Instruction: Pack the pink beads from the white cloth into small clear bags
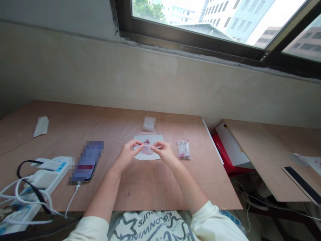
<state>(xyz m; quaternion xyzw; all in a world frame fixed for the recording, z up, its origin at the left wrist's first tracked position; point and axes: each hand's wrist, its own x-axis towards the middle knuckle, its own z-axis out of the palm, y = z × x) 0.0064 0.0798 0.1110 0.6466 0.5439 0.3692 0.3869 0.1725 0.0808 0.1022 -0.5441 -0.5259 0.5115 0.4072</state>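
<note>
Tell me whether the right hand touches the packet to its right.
Apart. The head view shows bare table between the right hand and the packet.

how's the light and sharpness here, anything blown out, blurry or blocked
In the head view, the sky beyond the window is washed out to white, while the wall below looks duller; in the head view, coarse pixel blocks cover most of the phone; also in the head view, the clear bag between the left hand and right hand lacks fine detail.
</note>
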